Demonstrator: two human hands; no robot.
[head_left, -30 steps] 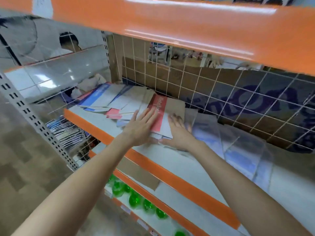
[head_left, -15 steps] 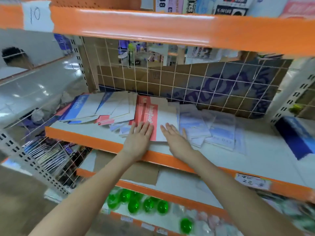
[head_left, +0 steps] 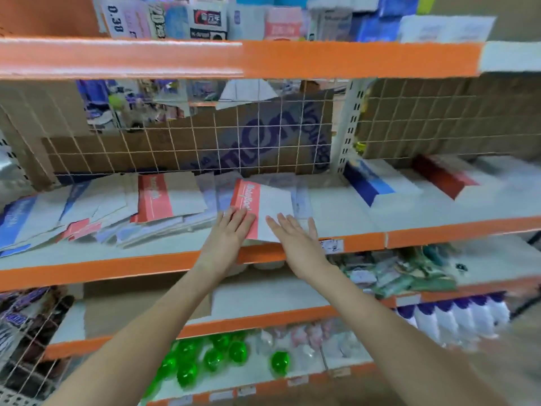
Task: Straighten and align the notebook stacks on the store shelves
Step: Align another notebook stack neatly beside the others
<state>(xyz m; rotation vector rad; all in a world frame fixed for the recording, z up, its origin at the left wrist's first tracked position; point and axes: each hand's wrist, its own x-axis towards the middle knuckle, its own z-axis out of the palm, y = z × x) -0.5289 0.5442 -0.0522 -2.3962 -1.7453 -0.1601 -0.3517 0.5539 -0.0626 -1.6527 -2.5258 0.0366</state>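
Red-and-white notebook (head_left: 265, 208) lies flat on the middle shelf (head_left: 336, 209), near the front edge, w/ both hands on it. Its red spine strip is on the left side; long axis runs front-to-back but tilted, far end leaning left, near corner poking out over the orange shelf lip (head_left: 164, 263). Left hand (head_left: 227, 234) rests flat on the red strip, fingers straight and together, nothing grasped. Right hand (head_left: 295, 235) lies flat on the white part of the cover, fingers straight and slightly spread, also gripping nothing.

Just left of it, a 2nd red-and-white notebook (head_left: 167, 197) sits atop a messy fanned pile (head_left: 96, 218), its long axis also front-to-back, tilted a bit. Blue-and-white notebooks (head_left: 26, 221) fan out at far left, angled diff. ways. Pale clear-sleeved items (head_left: 216, 191) lie btwn the two red ones, partly under them.

Wire grid (head_left: 181, 148) w/ cardboard (head_left: 263, 136) behind backs the shelf. To the right, past the upright post (head_left: 349, 127), a blue-and-white stack (head_left: 371, 183) and a red-and-white stack (head_left: 445, 177) sit square-ish, well apart from the hands. Green round bottles (head_left: 213, 358) on a lower shelf; purple-capped white bottles (head_left: 456, 317) at lower right. Motion blur softens much of the detail.
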